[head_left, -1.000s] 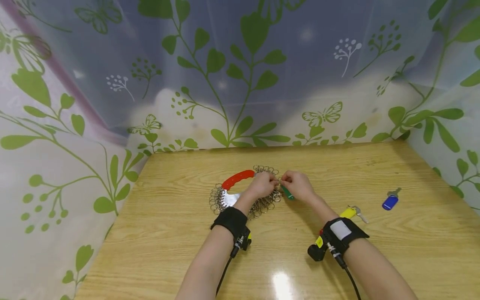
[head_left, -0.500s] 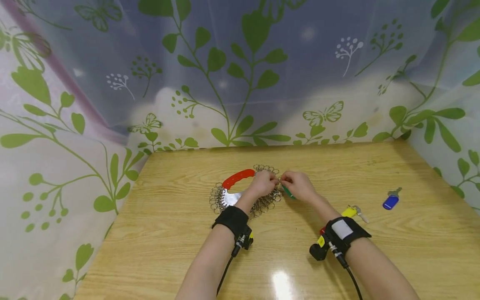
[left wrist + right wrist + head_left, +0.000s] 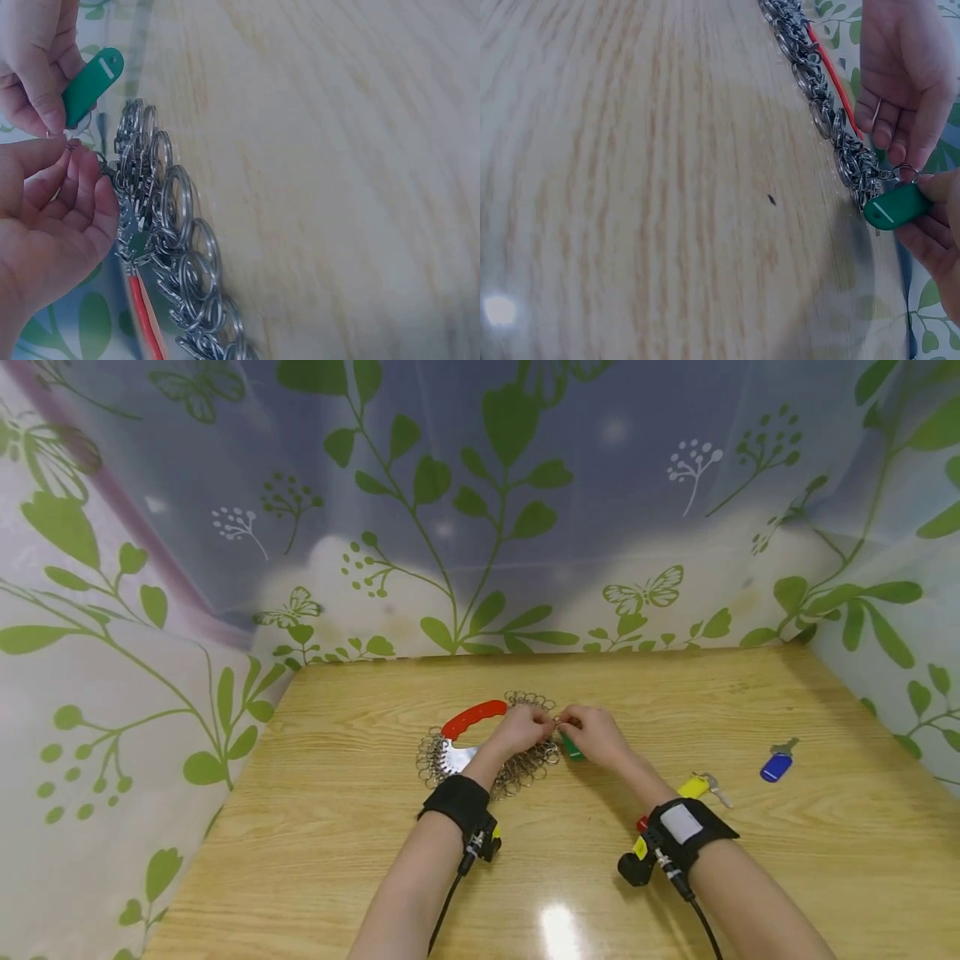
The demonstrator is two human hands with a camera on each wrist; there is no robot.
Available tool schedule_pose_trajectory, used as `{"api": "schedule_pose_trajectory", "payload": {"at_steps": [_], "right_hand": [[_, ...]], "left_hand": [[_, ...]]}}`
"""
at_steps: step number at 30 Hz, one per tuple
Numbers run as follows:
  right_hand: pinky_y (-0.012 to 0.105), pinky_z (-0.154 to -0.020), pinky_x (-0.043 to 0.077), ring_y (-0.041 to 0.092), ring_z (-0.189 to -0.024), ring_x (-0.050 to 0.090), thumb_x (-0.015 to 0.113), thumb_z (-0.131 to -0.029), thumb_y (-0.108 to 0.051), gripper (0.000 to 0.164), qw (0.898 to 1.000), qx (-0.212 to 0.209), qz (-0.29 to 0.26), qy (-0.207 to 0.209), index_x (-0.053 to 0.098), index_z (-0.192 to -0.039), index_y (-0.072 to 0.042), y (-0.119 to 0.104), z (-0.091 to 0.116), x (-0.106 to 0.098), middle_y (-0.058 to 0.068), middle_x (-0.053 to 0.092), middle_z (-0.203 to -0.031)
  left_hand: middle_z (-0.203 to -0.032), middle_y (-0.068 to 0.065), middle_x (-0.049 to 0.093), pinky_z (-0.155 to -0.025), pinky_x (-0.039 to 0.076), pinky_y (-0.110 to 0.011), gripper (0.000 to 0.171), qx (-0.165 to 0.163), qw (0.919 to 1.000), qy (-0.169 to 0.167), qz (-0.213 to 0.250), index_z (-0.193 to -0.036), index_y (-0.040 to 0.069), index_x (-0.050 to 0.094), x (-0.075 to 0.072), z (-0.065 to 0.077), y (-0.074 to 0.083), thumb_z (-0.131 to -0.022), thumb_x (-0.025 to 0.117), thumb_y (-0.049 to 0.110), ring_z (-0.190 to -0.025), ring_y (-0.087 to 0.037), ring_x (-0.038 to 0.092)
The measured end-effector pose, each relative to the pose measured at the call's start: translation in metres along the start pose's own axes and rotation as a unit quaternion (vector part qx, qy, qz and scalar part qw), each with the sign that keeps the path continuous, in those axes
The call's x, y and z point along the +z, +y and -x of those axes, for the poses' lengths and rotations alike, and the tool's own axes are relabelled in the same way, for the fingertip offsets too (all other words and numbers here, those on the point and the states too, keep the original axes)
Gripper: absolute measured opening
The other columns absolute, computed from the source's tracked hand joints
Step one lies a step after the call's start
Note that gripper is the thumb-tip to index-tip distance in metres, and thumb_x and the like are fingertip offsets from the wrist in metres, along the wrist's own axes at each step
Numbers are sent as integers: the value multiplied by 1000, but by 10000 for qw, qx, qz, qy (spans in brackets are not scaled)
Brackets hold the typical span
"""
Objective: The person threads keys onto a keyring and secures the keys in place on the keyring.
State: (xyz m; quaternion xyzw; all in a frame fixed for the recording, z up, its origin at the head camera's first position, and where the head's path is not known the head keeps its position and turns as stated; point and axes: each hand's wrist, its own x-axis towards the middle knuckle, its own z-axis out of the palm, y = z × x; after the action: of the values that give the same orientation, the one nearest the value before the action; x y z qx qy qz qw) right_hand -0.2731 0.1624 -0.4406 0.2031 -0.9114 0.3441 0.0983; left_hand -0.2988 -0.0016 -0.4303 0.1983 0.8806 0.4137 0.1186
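In the head view, a key-ring carrier with a red handle (image 3: 472,715), a shiny metal plate (image 3: 455,757) and a fringe of metal split rings (image 3: 431,762) lies on the table. Over its right end, my left hand (image 3: 522,731) pinches a small ring (image 3: 906,169) between thumb and fingertips. Facing it, my right hand (image 3: 600,737) pinches a green key tag (image 3: 895,208) at its ring end. The fingertips of both hands nearly meet there, as the left wrist view also shows. Whether the tag's ring is linked to the carrier, I cannot tell.
On the wooden table (image 3: 337,860), a yellow-tagged key (image 3: 695,787) lies beside my right wrist, with a blue-tagged key (image 3: 777,767) farther right. A red object (image 3: 642,824) shows partly beneath the right wrist strap. Leaf-patterned cloth (image 3: 480,568) stands behind the table.
Both hands stay at the same spot. The green tag has tilted a little and shows more of its face below my right fingers.
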Motion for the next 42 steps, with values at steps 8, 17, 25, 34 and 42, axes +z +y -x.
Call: {"api": "schedule_pose_trajectory", "payload": {"at_steps": [8,17,25,34,42], "right_hand": [[36,-65,49,24,-75,61,60,-90,-5,8,9994,295,-187,27,66,-92,1,1,2,-4,12,66,-85],[36,-66,49,23,-77,62,60,-90,-5,8,9996,249,-144,-53,66,-92,0,0,-2,-1,11,65,-85],[38,-68,48,25,-79,61,59,-90,-5,9,9993,312,-204,-17,65,-93,0,-3,-3,1,11,65,-85],[38,-67,48,23,-76,61,60,-89,-5,6,9992,333,-184,124,65,-90,0,3,-1,0,9,65,-83],[38,-68,49,25,-78,62,60,-90,-6,9,9991,282,-280,156,66,-92,0,4,-1,3,10,66,-84]], "left_hand": [[-74,-3,60,-56,37,-22,18,182,9980,204,-564,-92,5,73,4,-2,3,-93,58,14,-59,-12,47],[-60,3,50,-52,32,-21,24,73,9954,470,-831,-82,5,74,3,-3,4,-94,57,17,-50,-10,39],[-53,1,43,-50,30,-22,28,44,9971,441,-615,-77,0,71,1,0,4,-94,55,16,-47,-11,35],[-82,-1,67,-61,40,-20,14,396,9912,499,-1160,-89,9,75,4,-4,-1,-89,63,16,-67,-10,54],[-73,-2,60,-56,35,-22,18,277,9947,396,-905,-88,6,73,1,-3,0,-92,58,14,-57,-11,44]]}}
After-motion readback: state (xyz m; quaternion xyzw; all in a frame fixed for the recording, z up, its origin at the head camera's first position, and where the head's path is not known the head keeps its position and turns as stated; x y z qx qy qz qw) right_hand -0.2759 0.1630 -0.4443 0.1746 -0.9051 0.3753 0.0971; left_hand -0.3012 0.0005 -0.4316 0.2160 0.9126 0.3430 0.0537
